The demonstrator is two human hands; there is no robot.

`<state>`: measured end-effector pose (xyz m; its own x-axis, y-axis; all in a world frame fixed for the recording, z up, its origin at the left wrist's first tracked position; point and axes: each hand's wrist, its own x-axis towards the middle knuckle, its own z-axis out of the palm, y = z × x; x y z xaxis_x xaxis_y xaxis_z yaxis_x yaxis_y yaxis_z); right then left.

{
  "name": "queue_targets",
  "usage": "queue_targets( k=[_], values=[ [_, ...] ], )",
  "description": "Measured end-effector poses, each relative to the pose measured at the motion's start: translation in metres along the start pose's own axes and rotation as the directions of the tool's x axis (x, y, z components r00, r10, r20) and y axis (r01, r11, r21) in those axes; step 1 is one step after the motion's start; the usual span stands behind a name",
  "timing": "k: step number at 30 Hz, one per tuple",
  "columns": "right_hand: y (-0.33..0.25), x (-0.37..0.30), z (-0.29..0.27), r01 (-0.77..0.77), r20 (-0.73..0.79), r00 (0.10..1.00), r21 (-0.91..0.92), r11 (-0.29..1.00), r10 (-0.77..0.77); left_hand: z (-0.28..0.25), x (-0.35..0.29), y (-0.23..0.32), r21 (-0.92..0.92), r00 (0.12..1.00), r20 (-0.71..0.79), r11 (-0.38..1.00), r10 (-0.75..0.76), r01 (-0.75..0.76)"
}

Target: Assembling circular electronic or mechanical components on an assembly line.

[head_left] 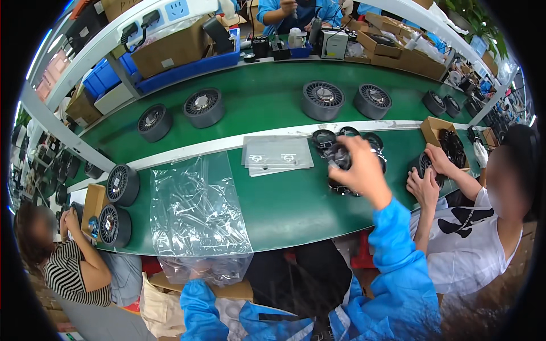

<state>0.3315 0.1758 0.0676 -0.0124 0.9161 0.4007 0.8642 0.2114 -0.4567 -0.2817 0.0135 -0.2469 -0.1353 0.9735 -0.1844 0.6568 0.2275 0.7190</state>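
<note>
Your green table [273, 102] runs the full width of the view, with a white strip [227, 143] dividing it lengthwise into a far lane and a near lane. The near edge curves just above your lap, and between that edge and the strip the middle of the near lane lies open green.

To the left of that open patch a large clear plastic bag [196, 210] lies flat and hangs over the near edge. Grey flat bags [277, 152] sit stacked against the strip, just left of your reach.

On the far lane four round grey fan housings [322, 100] stand well apart from one another. Two more stand at the left end of the near lane, beside a co-worker's cardboard box [92, 204]. At the right end another person's hands [424, 184] rest near a second box of dark parts [449, 145].

Your right hand [357, 166], in a blue sleeve, is closed around a small dark round part [340, 156], held just above the near lane close to the strip. The part looks black and glossy, partly hidden by your fingers. Right around it is a cluster of black rings [324, 136] on the table, touching or nearly so.

Your left hand is out of view; only its blue sleeve [199, 312] shows at the lower edge.
</note>
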Motion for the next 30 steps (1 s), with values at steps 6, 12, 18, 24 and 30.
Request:
queue_targets(
  k=[6, 12, 18, 24, 30],
  values=[
    [0.053, -0.003, 0.016, 0.032, 0.005, 0.999, -0.146, 0.989, -0.032, -0.003, -0.053, 0.091, -0.793, 0.942, 0.247, 0.512, -0.227, 0.331],
    [-0.138, -0.017, 0.08, 0.344, 0.238, 0.878, 0.293, 0.892, -0.416, 0.009, -0.155, 0.175, -0.952, 0.997, -0.068, -0.297, -0.03, -0.074],
    [-0.242, -0.068, 0.195, 0.492, 0.353, 0.786, 0.14, 0.859, -0.507, 0.023, -0.172, 0.224, -0.851, 0.975, -0.184, -0.477, -0.125, -0.221],
    [-0.257, -0.242, 0.086, -0.059, 0.632, 0.082, 0.775, 0.63, -0.77, 0.039, -0.19, 0.194, -0.959, 0.968, -0.246, -0.134, -0.049, -0.25],
    [-0.167, -0.248, 0.022, 0.439, 0.102, 0.807, 0.557, 0.705, -0.582, 0.059, -0.173, 0.209, -0.981, 0.972, -0.135, 0.162, -0.192, -0.104]
  ],
)
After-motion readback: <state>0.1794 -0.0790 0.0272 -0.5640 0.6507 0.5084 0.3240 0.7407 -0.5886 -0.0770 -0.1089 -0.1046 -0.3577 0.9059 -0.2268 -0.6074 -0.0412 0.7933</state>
